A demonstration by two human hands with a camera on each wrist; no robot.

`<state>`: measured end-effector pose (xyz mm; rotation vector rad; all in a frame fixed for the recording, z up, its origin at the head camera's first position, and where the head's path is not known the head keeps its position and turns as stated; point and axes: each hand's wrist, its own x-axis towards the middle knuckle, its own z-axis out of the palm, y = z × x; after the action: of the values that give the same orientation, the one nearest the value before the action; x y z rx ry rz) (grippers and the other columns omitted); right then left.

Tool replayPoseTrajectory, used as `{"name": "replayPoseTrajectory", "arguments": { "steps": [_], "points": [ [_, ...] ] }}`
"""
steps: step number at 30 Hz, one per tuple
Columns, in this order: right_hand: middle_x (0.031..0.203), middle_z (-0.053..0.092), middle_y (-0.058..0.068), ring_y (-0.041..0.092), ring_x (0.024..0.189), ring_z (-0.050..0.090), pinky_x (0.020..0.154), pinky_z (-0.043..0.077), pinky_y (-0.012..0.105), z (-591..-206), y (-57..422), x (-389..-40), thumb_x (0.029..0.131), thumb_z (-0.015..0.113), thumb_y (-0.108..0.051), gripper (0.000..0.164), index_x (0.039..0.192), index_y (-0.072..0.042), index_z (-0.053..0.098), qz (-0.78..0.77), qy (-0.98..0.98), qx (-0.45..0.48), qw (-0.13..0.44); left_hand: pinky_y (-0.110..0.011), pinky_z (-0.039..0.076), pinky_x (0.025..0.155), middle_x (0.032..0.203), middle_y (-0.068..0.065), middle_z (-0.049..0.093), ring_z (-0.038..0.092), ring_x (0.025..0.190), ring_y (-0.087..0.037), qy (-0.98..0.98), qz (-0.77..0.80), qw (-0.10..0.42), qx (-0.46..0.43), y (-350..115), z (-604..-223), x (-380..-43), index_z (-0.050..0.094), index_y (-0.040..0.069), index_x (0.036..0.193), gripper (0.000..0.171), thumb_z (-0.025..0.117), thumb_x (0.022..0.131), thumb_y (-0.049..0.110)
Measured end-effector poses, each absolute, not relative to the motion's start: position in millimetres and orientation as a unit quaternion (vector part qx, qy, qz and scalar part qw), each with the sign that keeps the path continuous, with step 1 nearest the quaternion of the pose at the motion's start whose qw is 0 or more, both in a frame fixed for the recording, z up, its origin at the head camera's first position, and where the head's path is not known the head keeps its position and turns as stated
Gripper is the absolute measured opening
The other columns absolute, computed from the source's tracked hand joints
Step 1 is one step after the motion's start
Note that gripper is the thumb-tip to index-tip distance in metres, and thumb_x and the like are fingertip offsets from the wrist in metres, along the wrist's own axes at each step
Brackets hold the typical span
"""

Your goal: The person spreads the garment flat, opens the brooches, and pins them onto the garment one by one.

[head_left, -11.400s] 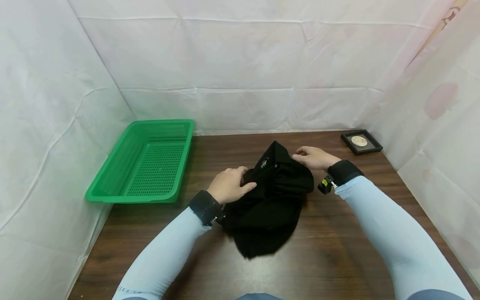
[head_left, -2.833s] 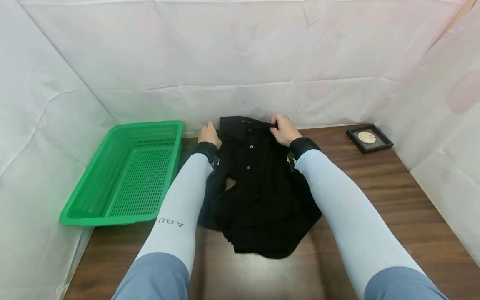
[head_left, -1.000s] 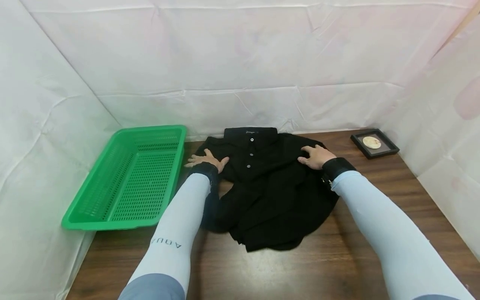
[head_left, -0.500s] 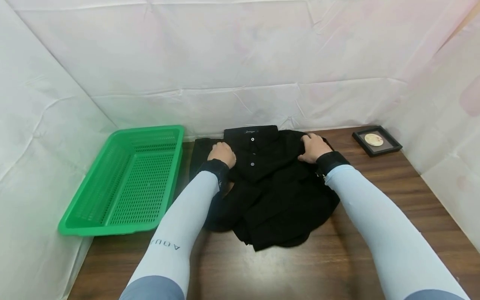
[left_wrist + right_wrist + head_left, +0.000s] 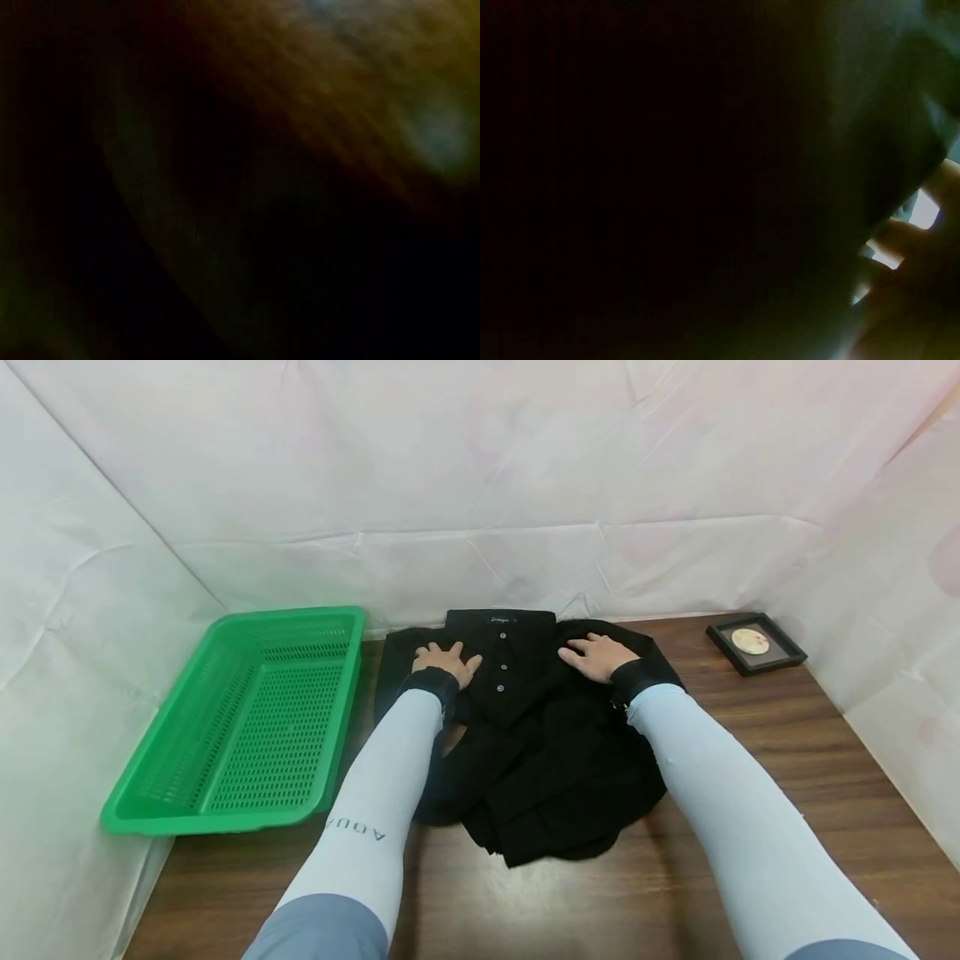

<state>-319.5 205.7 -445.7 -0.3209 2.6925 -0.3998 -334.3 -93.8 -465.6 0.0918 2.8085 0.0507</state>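
Observation:
A black button-front shirt point(image 5: 517, 735) lies face up on the brown table, its collar toward the back wall and its lower part bunched in folds. My left hand point(image 5: 447, 665) rests on the shirt's left shoulder area with fingers spread. On the other side of the button row, my right hand point(image 5: 597, 657) lies on the upper right of the shirt, fingers extended. The left wrist view is dark and blurred. In the right wrist view, dark cloth fills most of the frame, with some fingers point(image 5: 900, 240) at the right edge.
A green plastic basket point(image 5: 345, 710) stands at the left of the table point(image 5: 750, 735). A small black frame with a round cream disc point(image 5: 750, 641) lies at the back right. White sheeting point(image 5: 487, 460) walls the back and both sides.
Over the last second my left hand curled on the shirt, then spread again slightly to the right. My right hand moved inward. Earlier, the bunched shirt was laid out collar to the back.

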Motion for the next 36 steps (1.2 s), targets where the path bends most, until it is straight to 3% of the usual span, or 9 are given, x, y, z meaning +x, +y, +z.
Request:
{"name": "replayPoseTrajectory", "arguments": {
  "steps": [5,13,16,22,30,36],
  "points": [
    [0.156,0.007,0.029,0.052,0.14,0.005,0.11,0.01,0.064,-444.7,203.7,-320.4,0.098,0.024,-0.063,0.076,0.154,-0.012,0.021,-0.12,0.965,-0.095,0.212,-0.056,0.032,0.106,0.153,-0.03,0.019,0.025,0.133,-0.055,0.985,-0.014,0.168,0.025,-89.5,-467.6,-335.2,0.021,0.023,0.155,0.077,0.015,0.094,0.07],
    [0.154,0.01,0.031,0.054,0.138,0.007,0.108,0.015,0.065,-445.4,202.6,-316.8,0.097,0.034,-0.061,0.077,0.154,-0.011,0.02,-0.11,0.967,-0.081,0.217,-0.058,0.035,0.103,0.153,-0.03,0.019,0.025,0.132,-0.058,0.985,-0.025,0.172,0.015,-85.4,-463.2,-332.3,0.021,0.02,0.155,0.08,0.011,0.093,0.071],
    [0.153,0.01,0.032,0.056,0.137,0.008,0.105,0.019,0.068,-444.4,203.5,-314.7,0.096,0.037,-0.061,0.079,0.155,-0.012,0.018,-0.104,0.969,-0.072,0.213,-0.058,0.029,0.107,0.153,-0.028,0.022,0.027,0.132,-0.055,0.986,-0.009,0.162,0.028,-85.2,-460.5,-331.0,0.023,0.018,0.154,0.081,0.011,0.094,0.07],
    [0.152,0.005,0.034,0.057,0.136,0.007,0.097,0.028,0.072,-445.2,207.9,-312.7,0.094,0.041,-0.062,0.084,0.156,-0.015,0.011,-0.082,0.973,-0.045,0.212,-0.056,0.03,0.107,0.153,-0.019,0.029,0.028,0.136,-0.042,0.988,0.043,0.14,0.041,-91.8,-459.4,-330.2,0.029,0.018,0.152,0.081,0.009,0.093,0.07],
    [0.153,0.002,0.033,0.055,0.137,0.004,0.1,0.026,0.07,-445.8,210.5,-313.5,0.086,0.05,-0.068,0.097,0.156,-0.015,0.009,-0.09,0.969,-0.051,0.223,-0.072,0.011,0.104,0.159,-0.012,0.015,0.001,0.141,-0.05,0.977,0.126,0.172,0.026,-112.6,-464.9,-331.1,0.027,0.026,0.153,0.083,0.021,0.089,0.077],
    [0.153,0.001,0.033,0.056,0.137,0.001,0.099,0.024,0.071,-447.5,212.6,-318.3,0.084,0.052,-0.07,0.101,0.156,-0.014,0.008,-0.084,0.969,-0.056,0.225,-0.075,0.009,0.102,0.161,-0.007,0.01,-0.002,0.143,-0.045,0.97,0.146,0.187,0.048,-129.2,-470.7,-334.0,0.022,0.031,0.154,0.087,0.019,0.084,0.083]
  ]
}}
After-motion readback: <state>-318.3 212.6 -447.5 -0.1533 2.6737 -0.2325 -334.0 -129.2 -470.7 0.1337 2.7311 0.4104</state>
